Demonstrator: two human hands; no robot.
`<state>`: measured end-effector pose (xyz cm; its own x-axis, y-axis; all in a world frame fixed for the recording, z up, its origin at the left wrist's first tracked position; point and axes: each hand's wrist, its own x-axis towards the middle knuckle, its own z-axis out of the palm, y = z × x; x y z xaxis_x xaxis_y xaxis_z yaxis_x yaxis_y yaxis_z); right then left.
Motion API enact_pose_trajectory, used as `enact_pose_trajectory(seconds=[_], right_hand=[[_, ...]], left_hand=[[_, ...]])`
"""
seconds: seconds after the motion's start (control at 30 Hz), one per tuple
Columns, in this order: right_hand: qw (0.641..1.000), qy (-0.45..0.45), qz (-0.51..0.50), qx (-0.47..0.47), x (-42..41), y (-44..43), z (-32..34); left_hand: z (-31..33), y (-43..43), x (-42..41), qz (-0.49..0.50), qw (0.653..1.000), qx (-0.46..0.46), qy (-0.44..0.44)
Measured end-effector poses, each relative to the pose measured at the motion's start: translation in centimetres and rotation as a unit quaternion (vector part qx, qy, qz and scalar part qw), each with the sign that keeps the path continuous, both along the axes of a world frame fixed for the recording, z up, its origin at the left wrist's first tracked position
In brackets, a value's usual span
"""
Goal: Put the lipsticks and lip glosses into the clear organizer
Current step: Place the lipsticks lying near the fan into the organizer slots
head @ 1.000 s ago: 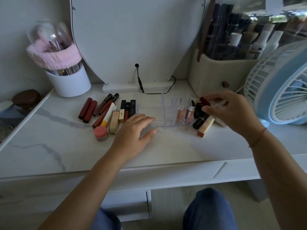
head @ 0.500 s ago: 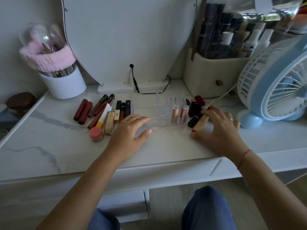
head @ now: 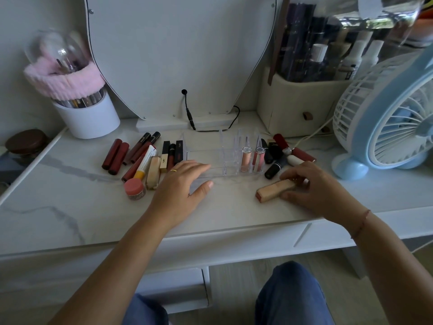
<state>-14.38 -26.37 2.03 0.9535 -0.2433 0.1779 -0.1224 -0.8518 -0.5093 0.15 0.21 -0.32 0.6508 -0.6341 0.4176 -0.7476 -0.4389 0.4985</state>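
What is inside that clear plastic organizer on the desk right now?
Two pale pink lip glosses stand upright in slots at the right end of the clear organizer. The other slots look empty. The left hand rests against its front left part, covering a little.

A single head-worn wide-angle camera looks forward and steeply down from above the seated person's lap, close over the front edge of the table (head: 70,219). It faces the wall behind, where a mirror (head: 180,55) stands. Both forearms enter from the bottom; straight lines bow toward the frame edges. No second view exists.
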Motion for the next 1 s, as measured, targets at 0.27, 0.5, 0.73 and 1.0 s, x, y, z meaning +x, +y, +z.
enact_pose_trajectory(seconds=[0.27, 0.5, 0.73, 1.0], right_hand=[[0.979, -0.058, 0.046, 0.191, 0.1, -0.5, 2.1], [0.94, -0.212, -0.006, 0.267, 4.3, 0.2, 7.2], [0.976, -0.168, -0.013, 0.135, 10.8, 0.4, 8.8], [0.988, -0.124, 0.047, 0.078, 13.5, 1.1, 8.9]], left_hand=[[0.0, 0.1, 0.0, 0.006, 1.0, 0.017, 0.001], [0.2, 0.0, -0.1, 0.009, 1.0, 0.008, 0.0], [0.3, 0.0, -0.3, 0.012, 1.0, 0.002, 0.001], [0.2, -0.1, -0.2, 0.014, 1.0, 0.007, 0.002]])
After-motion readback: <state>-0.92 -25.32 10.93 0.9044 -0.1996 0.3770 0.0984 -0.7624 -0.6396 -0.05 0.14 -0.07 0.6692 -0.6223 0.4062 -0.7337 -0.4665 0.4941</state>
